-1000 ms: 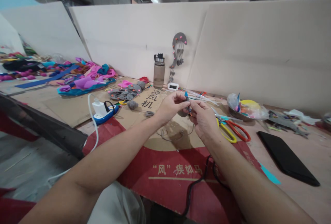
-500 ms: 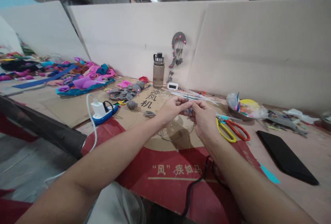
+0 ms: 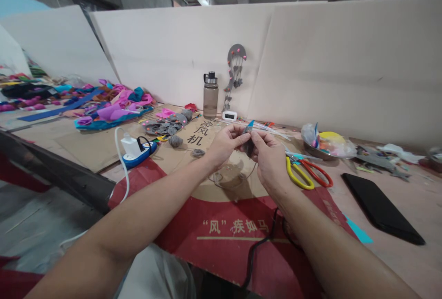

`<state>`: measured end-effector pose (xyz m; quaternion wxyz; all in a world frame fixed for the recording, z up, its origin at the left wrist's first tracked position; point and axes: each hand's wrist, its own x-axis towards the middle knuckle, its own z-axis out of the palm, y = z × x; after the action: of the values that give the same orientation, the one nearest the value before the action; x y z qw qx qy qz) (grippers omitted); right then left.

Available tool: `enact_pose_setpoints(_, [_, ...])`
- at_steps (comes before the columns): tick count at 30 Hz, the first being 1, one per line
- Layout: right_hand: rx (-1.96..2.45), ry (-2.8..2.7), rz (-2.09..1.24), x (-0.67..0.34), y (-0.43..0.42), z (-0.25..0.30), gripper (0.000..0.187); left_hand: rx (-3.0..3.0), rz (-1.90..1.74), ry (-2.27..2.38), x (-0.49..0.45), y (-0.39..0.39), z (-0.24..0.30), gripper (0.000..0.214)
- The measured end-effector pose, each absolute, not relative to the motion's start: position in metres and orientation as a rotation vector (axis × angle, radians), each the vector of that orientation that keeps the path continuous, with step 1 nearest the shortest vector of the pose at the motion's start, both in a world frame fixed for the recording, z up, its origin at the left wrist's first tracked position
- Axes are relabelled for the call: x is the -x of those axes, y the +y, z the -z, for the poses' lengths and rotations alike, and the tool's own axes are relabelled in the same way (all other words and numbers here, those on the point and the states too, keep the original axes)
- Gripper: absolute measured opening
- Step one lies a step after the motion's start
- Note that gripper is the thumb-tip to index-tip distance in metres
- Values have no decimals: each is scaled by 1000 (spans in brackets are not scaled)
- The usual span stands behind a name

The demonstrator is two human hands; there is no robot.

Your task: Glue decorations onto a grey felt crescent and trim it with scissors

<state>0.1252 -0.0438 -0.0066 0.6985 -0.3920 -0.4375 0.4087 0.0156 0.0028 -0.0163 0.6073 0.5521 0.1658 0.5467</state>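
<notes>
Pale boards [image 3: 179, 55] are stood up behind a long table [image 3: 407, 184], and part of the table is covered by cardboard [image 3: 179, 225] with red on it. Above the cardboard, a small grey piece [image 3: 249, 146] with a blue bit at its top is held up between two hands. It is pinched from one side by the left hand [image 3: 226, 144] and from the other by the right hand [image 3: 272, 156], with the fingers of both bent in close. Under them, a thin grey string [image 3: 224, 184] is laid in a loop. Scissors [image 3: 304, 162] with yellow and red handles are seen just beside the right hand, and farther right a black phone [image 3: 381, 208] is laid flat. On the left, a grey yarn ball [image 3: 175, 141] is set near a pile of grey shapes [image 3: 167, 126]. At the back, a bottle [image 3: 210, 98] is stood upright beside a small white clock [image 3: 229, 115].
</notes>
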Motion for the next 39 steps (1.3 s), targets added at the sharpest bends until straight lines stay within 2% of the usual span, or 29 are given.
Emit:
enact_pose_setpoints(12, [884,-888,-977,-126,-46,6,37,-1349,-1285,536,-11,-6,8,34])
enact_pose_setpoints(26, [928,-922,-967,-127,-42,9,36,-1151,-1279,528,-11,-9,4,32])
enact_pose_setpoints(35, [1008,-1065,-906,-129,-37,17,30,-1075,-1344,579,-11,-4,3,26])
enact_pose_setpoints(39, [1036,-1144,-746,-131,-36,20,27,-1055,-1382,623,-10,-2,2,21])
